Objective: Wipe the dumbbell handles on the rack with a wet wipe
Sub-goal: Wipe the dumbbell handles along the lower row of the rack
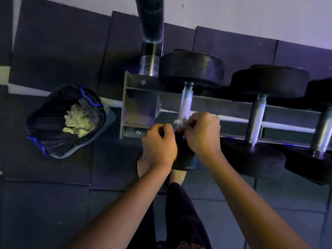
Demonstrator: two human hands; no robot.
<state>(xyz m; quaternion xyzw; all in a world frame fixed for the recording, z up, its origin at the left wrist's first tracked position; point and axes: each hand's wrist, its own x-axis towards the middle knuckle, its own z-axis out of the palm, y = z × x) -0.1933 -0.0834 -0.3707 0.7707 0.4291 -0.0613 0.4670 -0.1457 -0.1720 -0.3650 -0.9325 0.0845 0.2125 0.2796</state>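
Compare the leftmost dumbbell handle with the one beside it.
The leftmost handle has the right hand pinching a wet wipe at its near end; the second handle is bare. The leftmost handle looks brighter, the second handle darker. Both are knurled metal, lying across the rack.

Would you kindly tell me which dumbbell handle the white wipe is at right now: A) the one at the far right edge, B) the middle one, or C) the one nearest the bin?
C: the right hand pinches the wipe at the near end of the leftmost handle, the one closest to the bin.
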